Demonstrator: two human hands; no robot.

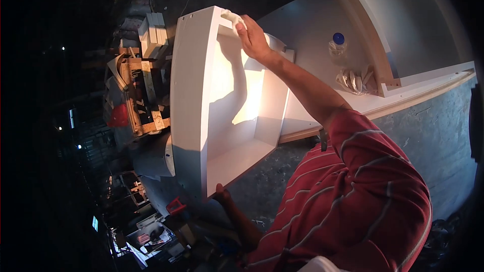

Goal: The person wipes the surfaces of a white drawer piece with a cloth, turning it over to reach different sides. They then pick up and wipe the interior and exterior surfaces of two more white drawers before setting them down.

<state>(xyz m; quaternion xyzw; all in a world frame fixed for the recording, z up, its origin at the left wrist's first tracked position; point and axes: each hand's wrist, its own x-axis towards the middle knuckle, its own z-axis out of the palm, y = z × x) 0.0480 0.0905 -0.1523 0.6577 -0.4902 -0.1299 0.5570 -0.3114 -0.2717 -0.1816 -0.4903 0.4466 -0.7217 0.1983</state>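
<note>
A white open box (190, 95), much like a drawer, stands tilted in front of me, its hollow side facing me. My right hand (253, 38) is closed around a crumpled pale cloth (231, 16) and presses it on the box's upper edge near the corner. Low down, my left hand (222, 194) grips the box's bottom edge; its thumb shows on the inner side and the other fingers are hidden behind. The shadow of my right arm falls across the inside of the box.
On the white panel (307, 30) behind stand a clear bottle with a blue cap (338, 43) and a crumpled pale glove or rag (354, 80). A larger white cabinet piece (423, 25) rises at the right. Wooden frames (146, 95) and stacked boards (153, 35) lie to the left.
</note>
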